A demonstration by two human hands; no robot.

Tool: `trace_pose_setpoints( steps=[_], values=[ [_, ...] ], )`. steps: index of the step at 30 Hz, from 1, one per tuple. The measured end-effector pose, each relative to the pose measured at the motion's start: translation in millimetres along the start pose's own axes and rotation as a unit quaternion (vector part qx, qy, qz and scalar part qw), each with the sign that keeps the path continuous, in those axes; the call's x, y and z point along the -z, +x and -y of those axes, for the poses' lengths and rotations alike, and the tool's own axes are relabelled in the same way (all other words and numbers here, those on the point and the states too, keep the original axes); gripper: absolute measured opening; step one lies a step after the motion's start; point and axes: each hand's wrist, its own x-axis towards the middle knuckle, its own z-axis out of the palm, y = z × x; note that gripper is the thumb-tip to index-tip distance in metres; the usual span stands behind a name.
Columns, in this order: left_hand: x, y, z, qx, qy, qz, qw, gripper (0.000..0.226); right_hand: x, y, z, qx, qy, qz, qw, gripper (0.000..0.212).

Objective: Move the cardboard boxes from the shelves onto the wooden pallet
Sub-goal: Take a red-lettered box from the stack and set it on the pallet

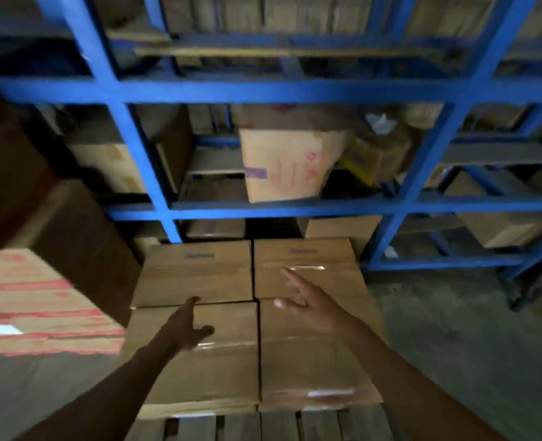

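Both arms reach out over four cardboard boxes [196,275] packed two by two on the wooden pallet [263,424]; the left hand [187,329] hangs above the near-left box with its fingers loosely extended and thumb out to the side, holding nothing; the right hand [307,300] is spread wide over the seam between the two right-hand boxes, fingers splayed and pointing away, also holding nothing; whether either palm touches cardboard I cannot tell, as the view is blurred. Beyond the fingertips stands the blue shelving [263,90], with more boxes on it; one pale box with red writing [288,167] sits straight ahead of the right hand. Left of the left hand, another stack of boxes with red stripes [40,300] stands on the floor.
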Motion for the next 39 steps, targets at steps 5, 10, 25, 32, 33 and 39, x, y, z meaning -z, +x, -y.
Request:
trace_pose_setpoints(
  steps=[5, 10, 25, 32, 33, 39],
  values=[
    [134, -94, 62, 0.014, -0.099, -0.106, 0.989, 0.067, -48, 1, 164, 0.063, -0.012, 0.016, 0.998, 0.073],
    [239, -176, 146, 0.051, -0.162, -0.189, 0.967, 0.064, -113, -1, 296, 0.120, -0.051, 0.070, 0.989, 0.074],
    [430, -245, 256, 0.075, -0.350, -0.291, 0.887, 0.064, -230, 102, 524, 0.181, -0.012, 0.161, 0.970, 0.077],
    [513, -188, 270, 0.075, -0.415, -0.269, 0.866, 0.074, -242, 211, 585, 0.169, 0.030, 0.165, 0.971, 0.100],
    [528, -179, 269, 0.075, -0.419, -0.263, 0.866, 0.076, -243, 229, 594, 0.162, 0.045, 0.158, 0.973, 0.104],
    [592, -120, 264, 0.076, -0.489, -0.260, 0.829, 0.094, -245, 312, 643, 0.129, 0.074, 0.115, 0.982, 0.078]
  ],
)
